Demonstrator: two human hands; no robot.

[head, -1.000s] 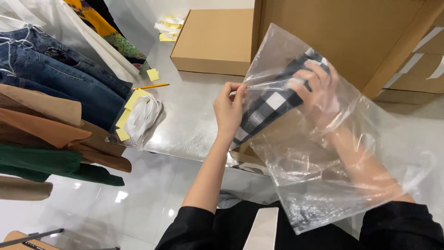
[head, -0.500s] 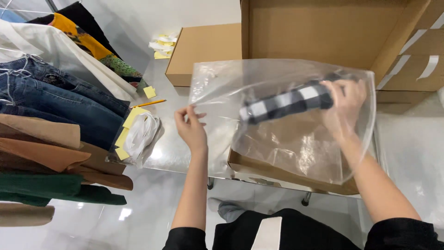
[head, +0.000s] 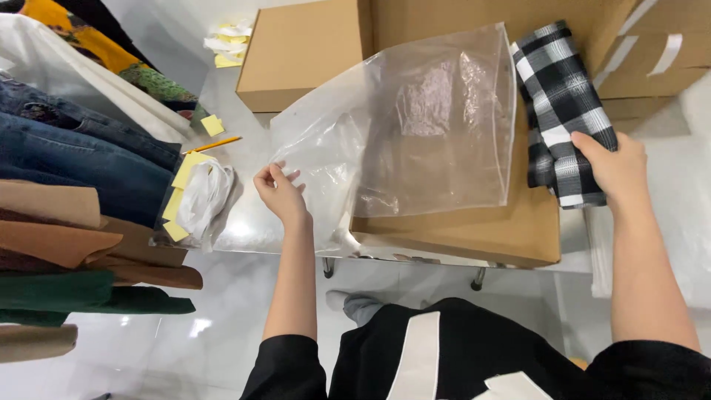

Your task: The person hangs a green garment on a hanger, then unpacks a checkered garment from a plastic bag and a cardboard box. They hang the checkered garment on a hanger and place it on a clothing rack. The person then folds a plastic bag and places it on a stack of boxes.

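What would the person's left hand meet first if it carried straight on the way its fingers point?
The left hand points up and right, fingertips at the clear plastic bag. Going on, it would press further into that bag, then probably the cardboard box behind; depth is unclear.

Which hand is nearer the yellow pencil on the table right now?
Left. The left hand pinches the clear plastic bag just right of the yellow pencil. The right hand is far across the table, gripping the black-and-white plaid garment.

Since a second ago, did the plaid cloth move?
Yes. The plaid cloth left the clear bag; the right hand holds it right of the bag.
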